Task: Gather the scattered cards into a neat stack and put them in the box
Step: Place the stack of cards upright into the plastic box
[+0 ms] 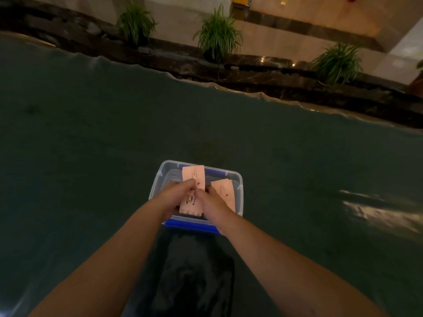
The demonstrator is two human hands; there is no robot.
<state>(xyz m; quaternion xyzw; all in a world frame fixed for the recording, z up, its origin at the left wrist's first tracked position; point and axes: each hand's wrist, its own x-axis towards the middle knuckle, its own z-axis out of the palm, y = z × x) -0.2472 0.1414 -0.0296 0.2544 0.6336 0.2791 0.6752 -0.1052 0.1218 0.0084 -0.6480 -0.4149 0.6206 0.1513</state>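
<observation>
A clear plastic box with blue clips stands on the dark table, in the lower middle of the head view. Over the box my left hand and my right hand meet, both pinching a long pink card that stands tilted above the opening. A second bunch of pink cards lies inside the box to the right, partly behind my right hand. The lower end of the held card shows a printed drawing between my hands.
The dark green table stretches wide around the box. Its wavy far edge borders a dark stone ledge with potted grass plants. A dark shape, my lap or clothing, sits below the box. A glare patch lies at the right.
</observation>
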